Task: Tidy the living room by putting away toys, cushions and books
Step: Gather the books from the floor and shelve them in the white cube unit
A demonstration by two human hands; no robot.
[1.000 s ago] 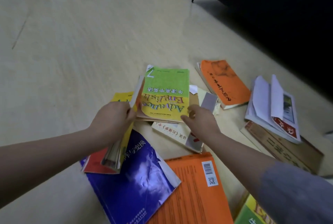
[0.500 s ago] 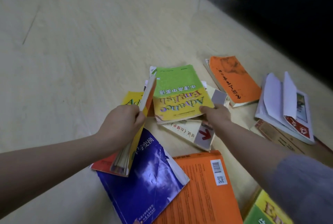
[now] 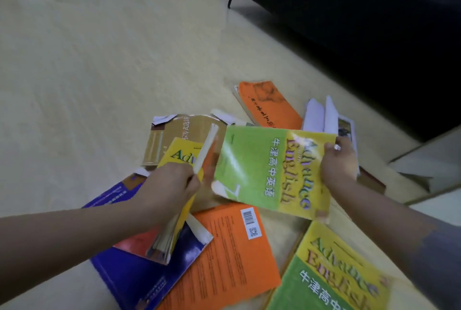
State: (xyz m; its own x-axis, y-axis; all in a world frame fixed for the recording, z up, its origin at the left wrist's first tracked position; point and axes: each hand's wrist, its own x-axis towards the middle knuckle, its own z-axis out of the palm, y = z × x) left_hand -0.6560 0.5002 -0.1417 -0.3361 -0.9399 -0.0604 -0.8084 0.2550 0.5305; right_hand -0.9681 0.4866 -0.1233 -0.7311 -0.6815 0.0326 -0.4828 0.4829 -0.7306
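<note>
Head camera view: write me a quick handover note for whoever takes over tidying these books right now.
Left hand: grips a stack of books, yellow cover on top.
Right hand: fingers hold the edge of the green-and-yellow English book, raised over the pile.
On the floor: blue book, barcode orange book, second green-and-yellow book, brown book, far orange book, open white book.
Done: several books gathered in hand.
Left: add the raised book to the stack, collect the rest, put all away. No toys or cushions in view.
</note>
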